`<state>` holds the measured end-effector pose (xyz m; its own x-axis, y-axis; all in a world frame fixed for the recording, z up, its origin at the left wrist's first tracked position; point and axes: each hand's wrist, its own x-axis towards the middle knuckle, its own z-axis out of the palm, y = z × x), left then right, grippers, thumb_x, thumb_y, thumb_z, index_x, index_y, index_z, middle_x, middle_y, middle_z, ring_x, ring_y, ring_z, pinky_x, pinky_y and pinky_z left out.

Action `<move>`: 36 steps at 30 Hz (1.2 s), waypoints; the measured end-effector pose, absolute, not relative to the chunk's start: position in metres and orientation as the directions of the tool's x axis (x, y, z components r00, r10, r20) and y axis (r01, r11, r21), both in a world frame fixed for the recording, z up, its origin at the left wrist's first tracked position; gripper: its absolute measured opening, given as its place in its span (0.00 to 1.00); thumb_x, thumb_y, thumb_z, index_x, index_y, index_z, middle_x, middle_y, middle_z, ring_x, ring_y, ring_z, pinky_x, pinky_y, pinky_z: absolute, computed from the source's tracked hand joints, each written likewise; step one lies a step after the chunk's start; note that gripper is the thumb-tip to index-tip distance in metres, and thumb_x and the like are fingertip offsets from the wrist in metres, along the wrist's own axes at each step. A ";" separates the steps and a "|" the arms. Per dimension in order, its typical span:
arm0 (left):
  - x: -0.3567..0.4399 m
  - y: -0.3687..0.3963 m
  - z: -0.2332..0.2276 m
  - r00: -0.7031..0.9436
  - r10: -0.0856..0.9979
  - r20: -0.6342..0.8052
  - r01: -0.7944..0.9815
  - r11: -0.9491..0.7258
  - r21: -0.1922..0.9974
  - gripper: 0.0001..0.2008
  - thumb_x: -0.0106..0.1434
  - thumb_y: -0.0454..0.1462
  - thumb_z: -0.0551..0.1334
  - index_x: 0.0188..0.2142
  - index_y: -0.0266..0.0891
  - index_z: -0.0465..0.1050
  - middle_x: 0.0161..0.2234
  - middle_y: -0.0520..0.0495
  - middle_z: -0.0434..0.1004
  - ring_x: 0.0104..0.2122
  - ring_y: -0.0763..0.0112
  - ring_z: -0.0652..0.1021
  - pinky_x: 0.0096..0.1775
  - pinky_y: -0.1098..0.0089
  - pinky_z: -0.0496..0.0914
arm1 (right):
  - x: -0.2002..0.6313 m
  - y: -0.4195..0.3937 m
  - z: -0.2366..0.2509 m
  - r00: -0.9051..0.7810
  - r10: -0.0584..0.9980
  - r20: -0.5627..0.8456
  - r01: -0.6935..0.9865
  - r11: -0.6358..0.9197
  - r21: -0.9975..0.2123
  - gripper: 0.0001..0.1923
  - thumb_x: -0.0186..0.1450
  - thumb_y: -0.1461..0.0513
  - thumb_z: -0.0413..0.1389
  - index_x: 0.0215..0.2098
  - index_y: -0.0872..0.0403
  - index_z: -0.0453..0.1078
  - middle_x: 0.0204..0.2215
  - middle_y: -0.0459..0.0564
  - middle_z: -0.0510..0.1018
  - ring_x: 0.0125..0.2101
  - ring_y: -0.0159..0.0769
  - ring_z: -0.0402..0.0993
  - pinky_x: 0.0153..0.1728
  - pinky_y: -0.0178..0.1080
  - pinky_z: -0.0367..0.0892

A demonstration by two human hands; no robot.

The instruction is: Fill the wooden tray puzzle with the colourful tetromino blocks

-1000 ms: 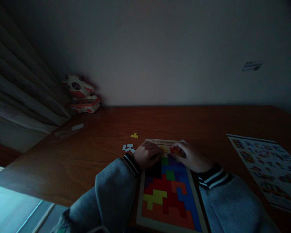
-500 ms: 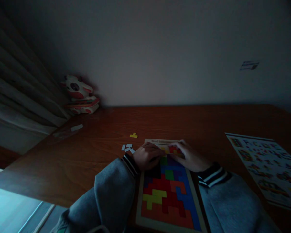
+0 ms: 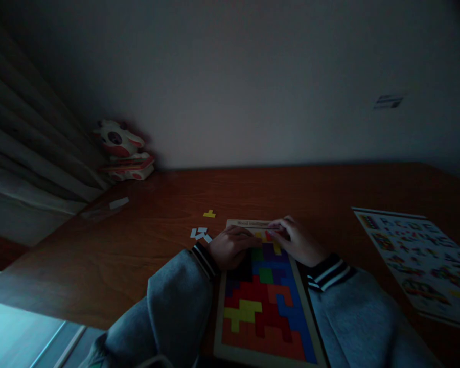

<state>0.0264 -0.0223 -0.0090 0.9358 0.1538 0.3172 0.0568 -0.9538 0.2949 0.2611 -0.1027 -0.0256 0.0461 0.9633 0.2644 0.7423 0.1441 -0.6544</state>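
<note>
Pale-framed, multicoloured rectangular puzzle board (image 3: 220,327) points lengthwise away; left hand (image 3: 230,248) and right hand (image 3: 299,245) curl overhead, grasps unclear

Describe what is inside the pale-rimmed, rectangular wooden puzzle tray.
Flat red, orange, yellow, green, blue and purple blocks show inside the tray. The left hand and right hand cover parts near its far end; beneath them, nothing is visible.

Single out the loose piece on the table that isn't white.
The yellow T-shaped piece, off the far left corner of the board; the white pieces nearby lack its colour and outline.
</note>
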 end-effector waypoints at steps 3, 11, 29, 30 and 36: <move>0.026 -0.021 -0.010 0.939 0.145 0.312 0.053 -0.957 0.286 0.24 0.60 0.28 0.52 0.55 0.42 0.69 0.53 0.47 0.76 0.52 0.62 0.72 0.54 0.59 0.66 | 0.261 -0.101 -0.030 0.083 0.960 0.268 0.763 0.112 -0.637 0.10 0.66 0.56 0.54 0.39 0.52 0.73 0.36 0.51 0.72 0.36 0.38 0.74 0.40 0.43 0.70; 0.026 -0.020 -0.012 0.941 0.148 0.306 0.068 -0.964 0.256 0.24 0.61 0.28 0.52 0.54 0.43 0.70 0.52 0.46 0.76 0.52 0.63 0.72 0.54 0.60 0.66 | 0.266 -0.102 -0.026 0.049 0.981 0.189 0.758 0.087 -0.646 0.12 0.63 0.53 0.58 0.35 0.52 0.75 0.34 0.50 0.72 0.29 0.35 0.72 0.33 0.40 0.70; -0.012 0.011 0.004 0.829 0.236 0.507 0.186 -0.971 0.149 0.17 0.66 0.32 0.52 0.53 0.38 0.71 0.49 0.40 0.78 0.48 0.63 0.76 0.49 0.60 0.71 | 0.264 -0.103 -0.023 0.107 0.970 0.217 0.702 0.081 -0.708 0.13 0.66 0.53 0.52 0.36 0.52 0.73 0.34 0.52 0.74 0.34 0.39 0.75 0.38 0.43 0.71; -0.021 0.016 0.005 0.825 0.254 0.504 0.217 -0.967 0.131 0.16 0.67 0.33 0.53 0.51 0.39 0.72 0.47 0.41 0.78 0.47 0.63 0.77 0.48 0.60 0.71 | 0.264 -0.103 -0.022 0.110 0.969 0.219 0.697 0.083 -0.712 0.13 0.66 0.53 0.51 0.36 0.52 0.73 0.34 0.52 0.74 0.35 0.39 0.75 0.39 0.43 0.71; -0.075 0.035 0.005 0.828 0.357 0.433 0.344 -0.932 0.112 0.17 0.63 0.45 0.62 0.49 0.41 0.74 0.46 0.42 0.79 0.46 0.61 0.78 0.50 0.60 0.70 | 0.264 -0.103 -0.022 0.099 0.970 0.224 0.690 0.095 -0.717 0.13 0.67 0.53 0.50 0.36 0.52 0.72 0.35 0.53 0.75 0.37 0.40 0.75 0.42 0.45 0.70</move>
